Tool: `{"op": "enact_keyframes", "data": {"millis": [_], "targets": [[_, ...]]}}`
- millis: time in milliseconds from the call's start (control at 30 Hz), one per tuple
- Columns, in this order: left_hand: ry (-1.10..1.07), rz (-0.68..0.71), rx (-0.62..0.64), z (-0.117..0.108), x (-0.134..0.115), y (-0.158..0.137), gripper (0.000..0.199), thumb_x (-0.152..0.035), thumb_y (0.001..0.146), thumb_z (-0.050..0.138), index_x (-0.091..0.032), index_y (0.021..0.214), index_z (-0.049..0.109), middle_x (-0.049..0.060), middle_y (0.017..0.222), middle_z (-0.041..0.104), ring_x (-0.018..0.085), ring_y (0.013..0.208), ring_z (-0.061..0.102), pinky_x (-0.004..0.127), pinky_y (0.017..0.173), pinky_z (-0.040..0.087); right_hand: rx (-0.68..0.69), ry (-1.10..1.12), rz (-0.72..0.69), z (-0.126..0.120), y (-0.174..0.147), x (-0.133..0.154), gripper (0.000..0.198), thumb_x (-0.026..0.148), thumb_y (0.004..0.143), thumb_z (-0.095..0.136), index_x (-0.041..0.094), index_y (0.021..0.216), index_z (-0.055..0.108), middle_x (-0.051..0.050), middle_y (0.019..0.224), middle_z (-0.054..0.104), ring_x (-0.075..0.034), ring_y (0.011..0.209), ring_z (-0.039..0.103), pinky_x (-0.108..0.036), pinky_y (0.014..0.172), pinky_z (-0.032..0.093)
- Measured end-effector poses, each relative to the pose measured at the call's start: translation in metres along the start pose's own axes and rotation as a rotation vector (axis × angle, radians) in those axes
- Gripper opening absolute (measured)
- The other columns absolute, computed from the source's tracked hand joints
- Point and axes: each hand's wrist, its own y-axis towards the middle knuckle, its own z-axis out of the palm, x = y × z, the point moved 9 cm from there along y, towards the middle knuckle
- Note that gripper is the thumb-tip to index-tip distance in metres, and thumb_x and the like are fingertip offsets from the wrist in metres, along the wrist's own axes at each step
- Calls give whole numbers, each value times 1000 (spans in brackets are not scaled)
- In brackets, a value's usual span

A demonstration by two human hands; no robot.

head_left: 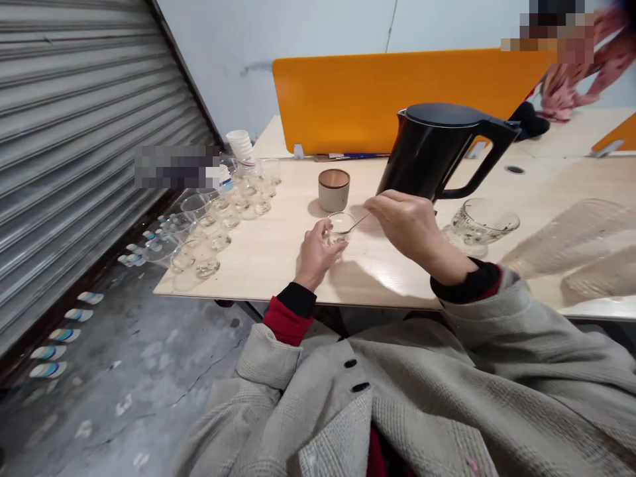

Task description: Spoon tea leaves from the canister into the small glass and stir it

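Observation:
My left hand is wrapped around a small clear glass cup near the table's front edge. In my right hand is a thin spoon, pinched by its handle, with its lower end inside the cup. Just behind the cup stands a grey tumbler with a brown inner rim. A black electric kettle is upright beyond my right hand, its handle towards the right. To the right of my wrist sits a larger clear glass with dark bits on its inner wall.
Several clear plastic cups crowd the left of the table, with stacked white cups behind. Clear plastic-wrapped cup sleeves lie at right. An orange divider runs along the back. Another person's pink sleeve shows far right.

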Motion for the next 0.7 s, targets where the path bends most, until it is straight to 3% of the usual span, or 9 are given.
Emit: {"op": "enact_keyframes", "data": {"millis": [100, 333, 467, 567, 700], "targets": [[-13, 22, 14, -1, 0, 0, 51, -32, 79, 89, -26, 124, 65, 6, 128, 73, 29, 117, 65, 41, 98, 51, 142, -28, -46, 23, 9, 7, 29, 17, 105, 51, 20, 96, 78, -6, 91, 77, -17, 76, 63, -29, 63, 35], [-57, 61, -1, -3, 5, 0, 53, -40, 81, 90, -26, 126, 65, 8, 125, 73, 29, 116, 66, 41, 100, 52, 188, -153, 14, 31, 13, 11, 35, 8, 100, 47, 19, 98, 80, -7, 89, 76, -18, 75, 62, -32, 61, 26], [-79, 50, 1, -3, 5, -1, 54, -42, 79, 90, -25, 124, 65, 7, 125, 72, 27, 112, 67, 40, 97, 53, 170, -76, 22, 30, 7, 12, 32, 14, 103, 49, 20, 106, 80, -6, 93, 78, -17, 75, 63, -31, 62, 32], [-104, 25, -20, -4, 6, -3, 53, -36, 79, 89, -25, 124, 65, 7, 123, 72, 26, 112, 68, 39, 98, 54, 105, -70, 71, 27, 5, 7, 33, 17, 105, 48, 19, 101, 80, -7, 91, 78, -18, 75, 65, -30, 62, 36], [-110, 8, -43, -5, 6, -6, 50, -28, 77, 87, -25, 122, 66, 7, 123, 72, 24, 107, 69, 38, 97, 56, -32, 0, 124, 3, -3, 3, 31, 23, 107, 50, 21, 100, 80, -6, 91, 79, -19, 81, 70, -30, 68, 47]]}}
